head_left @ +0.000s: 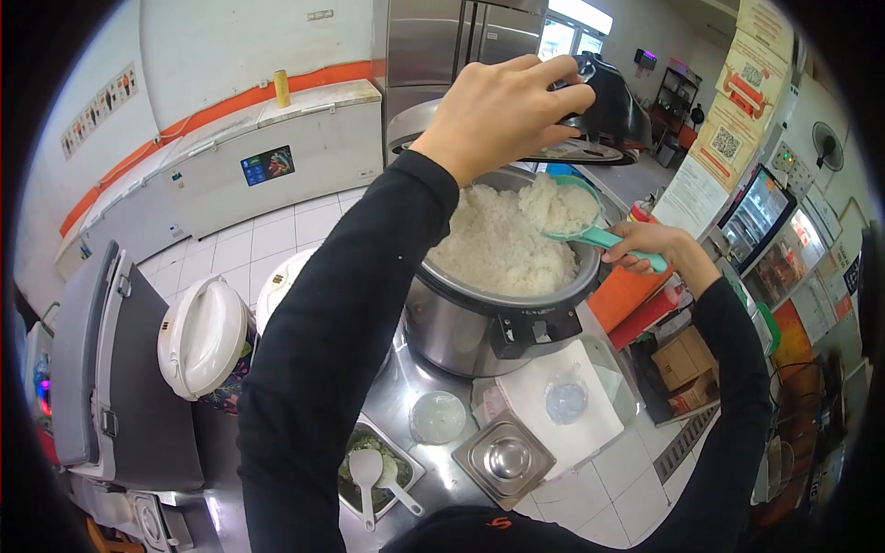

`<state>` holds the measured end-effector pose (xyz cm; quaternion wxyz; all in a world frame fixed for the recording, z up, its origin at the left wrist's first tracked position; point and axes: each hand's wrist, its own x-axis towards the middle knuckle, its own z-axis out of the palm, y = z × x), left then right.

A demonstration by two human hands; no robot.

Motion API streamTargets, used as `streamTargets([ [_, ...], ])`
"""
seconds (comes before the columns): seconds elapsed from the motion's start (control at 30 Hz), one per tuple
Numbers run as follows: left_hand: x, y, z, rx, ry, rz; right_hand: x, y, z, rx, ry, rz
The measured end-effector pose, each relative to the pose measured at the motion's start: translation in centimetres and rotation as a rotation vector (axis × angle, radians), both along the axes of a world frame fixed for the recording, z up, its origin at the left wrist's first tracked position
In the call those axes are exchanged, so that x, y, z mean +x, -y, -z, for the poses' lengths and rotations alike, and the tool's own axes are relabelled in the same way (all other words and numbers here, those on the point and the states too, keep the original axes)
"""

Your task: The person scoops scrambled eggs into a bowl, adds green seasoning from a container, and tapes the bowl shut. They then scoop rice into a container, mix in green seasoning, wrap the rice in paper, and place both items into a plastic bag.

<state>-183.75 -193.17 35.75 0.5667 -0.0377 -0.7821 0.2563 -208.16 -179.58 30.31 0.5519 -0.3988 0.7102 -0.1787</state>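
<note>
A large metal rice cooker (452, 323) stands on the steel counter, filled high with cooked white rice (498, 244). My left hand (516, 111) reaches across above it, with bent fingers closed on the dark, shiny lid (599, 111), which is raised and tilted at the far side of the pot. A teal serving scoop (599, 238) is gripped by its handle in my right hand (645, 241), at the pot's right rim. Its bowl carries a heap of rice just over the rest. Part of the pot's left side is hidden by my left sleeve.
In front of the cooker are a small clear bowl (438, 417), a square metal lid (504, 458) and a tray (415, 479) with white paddles. Left of my arm stand a white-lidded rice warmer (207, 336) and a grey cool box (138, 387). Chest freezers (323, 147) line the wall.
</note>
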Motion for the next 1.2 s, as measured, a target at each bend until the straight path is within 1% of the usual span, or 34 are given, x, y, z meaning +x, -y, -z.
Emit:
streamTargets([
  [0.03, 0.1, -0.2, 0.0, 0.013, 0.017, 0.000, 0.4, -1.3, 0.1, 0.003, 0.002, 0.003],
  [0.1, 0.3, -0.6, 0.3, 0.032, 0.036, 0.016, 1.3, -4.1, 0.8, -0.076, 0.189, 0.074],
  [0.13, 0.6, -1.0, 0.4, 0.046, 0.057, 0.002, 0.9, -5.4, 1.7, -0.090, 0.286, 0.051],
  [0.17, 0.8, -1.5, 0.7, 0.063, 0.079, -0.011, 1.1, -7.0, 2.5, -0.079, 0.291, 0.055],
  [0.23, 1.3, -2.5, 1.9, 0.129, 0.124, -0.005, 2.0, -10.6, 4.3, -0.094, 0.510, 0.123],
  [0.27, 1.5, -3.0, 2.7, 0.140, 0.161, 0.017, 2.6, -12.3, 5.3, -0.087, 0.542, 0.139],
  [0.3, 1.7, -3.7, 3.7, 0.154, 0.199, 0.040, 3.3, -14.1, 6.4, -0.078, 0.575, 0.155],
  [0.33, 1.8, -4.9, 5.0, 0.257, 0.240, 0.035, 4.1, -15.7, 7.5, -0.069, 0.582, 0.186],
  [0.37, 2.0, -5.6, 6.3, 0.264, 0.245, 0.036, 4.8, -17.2, 8.7, -0.062, 0.590, 0.215],
  [0.43, 2.3, -6.4, 9.2, 0.191, 0.218, 0.041, 5.7, -19.7, 12.2, -0.011, 0.664, 0.230],
  [0.47, 2.2, -6.6, 11.1, 0.232, 0.256, 0.059, 6.6, -20.7, 13.7, -0.002, 0.708, 0.241],
  [0.5, 2.3, -7.0, 12.4, 0.237, 0.262, 0.053, 7.6, -21.3, 15.1, 0.010, 0.752, 0.253],
  [0.6, 3.5, -8.6, 16.2, 0.301, 0.449, 0.018, 10.2, -22.1, 18.6, -0.011, 0.743, 0.226],
  [0.63, 4.6, -9.7, 16.6, 0.314, 0.455, 0.011, 11.1, -22.2, 19.6, 0.003, 0.749, 0.222],
  [0.73, 10.3, -12.9, 16.9, 0.658, 0.201, -0.099, 14.1, -21.8, 21.8, -0.038, 0.782, 0.205],
  [0.77, 13.1, -13.9, 17.5, 0.744, 0.102, -0.132, 15.3, -21.6, 22.4, -0.035, 0.790, 0.203],
  [0.8, 16.0, -15.2, 18.6, 0.881, -0.011, -0.207, 16.4, -21.5, 22.9, -0.057, 0.791, 0.231],
  [0.83, 19.1, -15.8, 21.1, 0.994, -0.136, -0.260, 17.6, -21.2, 23.4, -0.081, 0.790, 0.259],
  [0.87, 22.1, -16.1, 24.4, 1.174, -0.330, -0.165, 18.5, -20.6, 23.9, -0.095, 0.767, 0.194],
  [0.9, 24.9, -16.8, 27.6, 1.264, -0.450, -0.246, 19.6, -19.9, 24.1, -0.099, 0.775, 0.195],
  [0.97, 30.2, -18.6, 36.7, 1.633, -0.764, -0.362, 21.9, -18.2, 24.5, -0.282, 0.609, 0.012],
  [1.0, 31.7, -20.2, 40.2, 1.803, -0.801, -0.382, 23.4, -17.3, 25.4, -0.284, 0.615, 0.018],
  [1.03, 33.0, -21.5, 42.7, 1.975, -0.837, -0.401, 25.0, -16.3, 26.5, -0.615, 0.236, -0.100],
  [1.07, 33.1, -22.9, 44.1, 2.093, -0.874, -0.256, 26.6, -15.5, 26.9, -0.926, -0.165, -0.215],
  [1.1, 32.4, -24.1, 44.8, 2.207, -0.908, -0.104, 28.4, -15.1, 26.6, -0.929, -0.168, -0.209],
  [1.17, 31.6, -25.2, 44.8, 2.350, -0.790, 0.078, 31.7, -14.6, 26.0, -0.690, -0.597, -0.352],
  [1.2, 31.2, -25.3, 44.5, 2.372, -0.735, 0.044, 32.7, -14.4, 26.5, -0.630, -0.631, -0.337],
])
